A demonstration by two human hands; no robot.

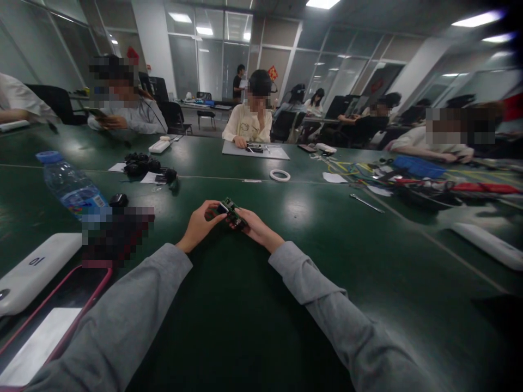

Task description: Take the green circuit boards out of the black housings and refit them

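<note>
A small green circuit board (pixel 234 215) with a dark, pale-edged part at its left end is held above the green table (pixel 229 326), near the middle of the view. My left hand (pixel 201 222) pinches that left end between thumb and fingers. From the other side, my right hand (pixel 258 227) grips the board's right part; some of its fingers are hidden behind the board. Both forearms are in grey sleeves.
To the left are a water bottle (pixel 77 188), a white device (pixel 38 269) and a red-framed phone (pixel 61 310). Farther out lie black parts (pixel 149 167), a white ring (pixel 280 175), a wrench (pixel 366 203) and tangled cables (pixel 429 185). People sit across the table.
</note>
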